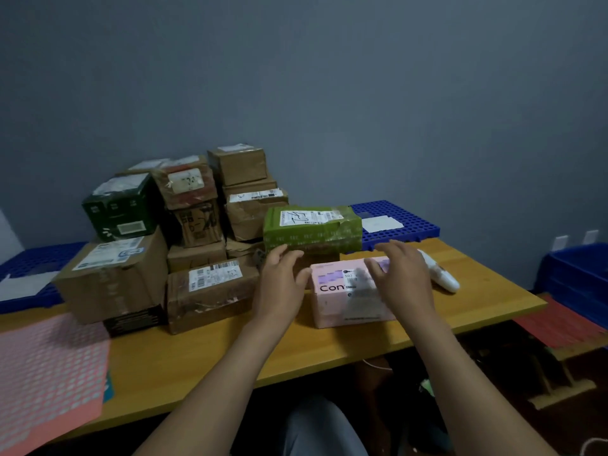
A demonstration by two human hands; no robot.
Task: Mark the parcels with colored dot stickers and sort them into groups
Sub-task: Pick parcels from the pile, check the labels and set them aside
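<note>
Currently on your desk (329, 350): one stack of cardboard parcels (197, 245), back left, unsorted. One green parcel (312, 230) sits at the stack's right edge, resting on a brown box. One pink box (342, 301) lies just in front of it, flat on the desk.

Your left hand (279, 274): fingers released and spread beside the green parcel's lower corner, gripping nothing. Your right hand (399, 274): fingers loose, hovering over the pink box; contact cannot be told through the blur.

Pink dot-sticker sheet (49, 366): near left, untouched. Blue grid mats (404, 212): behind, carrying paper slips only, no parcels.

No coloured dot shows on any parcel, so marking and grouping look barely begun; nearly the whole stack remains.
</note>
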